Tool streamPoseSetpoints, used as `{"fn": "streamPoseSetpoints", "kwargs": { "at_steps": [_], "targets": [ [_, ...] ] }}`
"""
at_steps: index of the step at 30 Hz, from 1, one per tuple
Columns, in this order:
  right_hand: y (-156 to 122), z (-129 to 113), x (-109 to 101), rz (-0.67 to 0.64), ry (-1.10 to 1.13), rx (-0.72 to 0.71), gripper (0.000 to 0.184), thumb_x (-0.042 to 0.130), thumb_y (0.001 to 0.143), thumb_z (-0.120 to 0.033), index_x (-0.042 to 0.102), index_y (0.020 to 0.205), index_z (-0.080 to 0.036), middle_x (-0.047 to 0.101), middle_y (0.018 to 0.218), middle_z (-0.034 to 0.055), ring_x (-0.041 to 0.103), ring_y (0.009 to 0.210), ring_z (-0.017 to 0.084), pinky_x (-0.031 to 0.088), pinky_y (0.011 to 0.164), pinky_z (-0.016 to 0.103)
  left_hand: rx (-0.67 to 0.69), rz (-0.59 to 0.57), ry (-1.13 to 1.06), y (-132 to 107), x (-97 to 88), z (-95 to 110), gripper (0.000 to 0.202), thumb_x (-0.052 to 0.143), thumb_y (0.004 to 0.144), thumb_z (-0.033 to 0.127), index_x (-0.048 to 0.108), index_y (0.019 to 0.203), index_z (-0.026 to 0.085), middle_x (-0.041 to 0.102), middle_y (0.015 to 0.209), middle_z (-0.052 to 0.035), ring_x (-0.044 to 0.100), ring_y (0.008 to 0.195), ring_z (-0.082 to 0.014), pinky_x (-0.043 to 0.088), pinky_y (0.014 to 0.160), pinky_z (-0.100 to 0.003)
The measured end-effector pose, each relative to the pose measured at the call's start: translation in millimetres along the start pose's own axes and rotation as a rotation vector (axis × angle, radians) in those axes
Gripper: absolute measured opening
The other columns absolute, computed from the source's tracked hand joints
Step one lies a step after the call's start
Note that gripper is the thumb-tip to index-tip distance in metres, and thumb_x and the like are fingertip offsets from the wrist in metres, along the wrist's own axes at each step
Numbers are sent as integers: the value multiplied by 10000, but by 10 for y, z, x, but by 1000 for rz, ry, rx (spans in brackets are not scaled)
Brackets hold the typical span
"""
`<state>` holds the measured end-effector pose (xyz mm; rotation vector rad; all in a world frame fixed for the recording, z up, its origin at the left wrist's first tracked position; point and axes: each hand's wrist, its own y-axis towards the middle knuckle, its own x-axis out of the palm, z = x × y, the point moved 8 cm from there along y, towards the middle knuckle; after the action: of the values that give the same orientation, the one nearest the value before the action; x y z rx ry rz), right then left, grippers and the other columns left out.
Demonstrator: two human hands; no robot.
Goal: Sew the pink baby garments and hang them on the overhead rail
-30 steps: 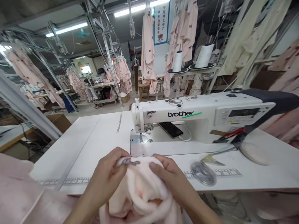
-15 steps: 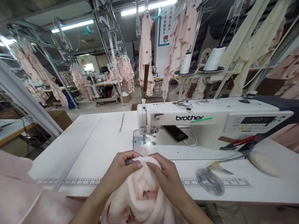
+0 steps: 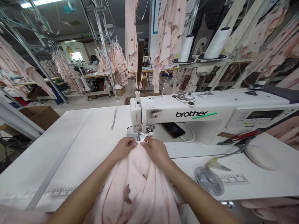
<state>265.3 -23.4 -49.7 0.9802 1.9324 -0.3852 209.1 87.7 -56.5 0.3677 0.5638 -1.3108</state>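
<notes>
A pale pink garment [image 3: 137,174] with dark printed figures hangs in folds from the sewing machine toward me. My left hand [image 3: 125,147] pinches its upper edge just left of the needle area. On the other side of that edge, my right hand [image 3: 155,148] grips the cloth too, thumb and fingers together. Both hands are right at the presser foot [image 3: 139,136] of the white sewing machine [image 3: 177,109]. Whether the edge lies under the foot is hard to make out behind the fingers.
A phone [image 3: 173,130] with a white cable lies under the machine arm. To the right are a clear round plastic reel [image 3: 209,180], yellow-handled snips [image 3: 218,164] and a beige oval pad [image 3: 260,157]. A ruler tape [image 3: 60,191] runs along the table's front. Thread cones [image 3: 185,49] stand behind.
Both hands have moved forward from the table's front to the presser foot, carrying the garment's edge with them. The garment is now stretched out longer. The camera view has shifted.
</notes>
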Motion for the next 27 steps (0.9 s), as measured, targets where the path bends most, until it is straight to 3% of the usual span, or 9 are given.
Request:
{"fn": "streamPoseSetpoints", "kwargs": {
  "at_steps": [6,21,27],
  "targets": [
    [162,105,120,-71,-117,79,122,524,826,-257,612,868,-184,664,714,60,601,728,233,292,547,270,-87,58,147,150,-19,-112,158,483,690,266,617,695,181,604,683,0,523,667,-162,340,602,-248],
    [214,213,135,-59,-231,166,249,428,857,-260,567,1031,-148,668,711,69,617,728,234,297,539,275,-181,103,278,296,5,-87,156,439,709,174,594,697,175,648,721,-28,576,692,-177,357,577,-244],
    [218,225,156,-40,-255,183,229,425,858,-256,590,978,-151,669,710,77,625,731,235,313,554,278,-188,107,311,298,19,-98,160,413,759,143,563,809,164,643,879,-62,584,797,-189,397,651,-255]
  ]
}}
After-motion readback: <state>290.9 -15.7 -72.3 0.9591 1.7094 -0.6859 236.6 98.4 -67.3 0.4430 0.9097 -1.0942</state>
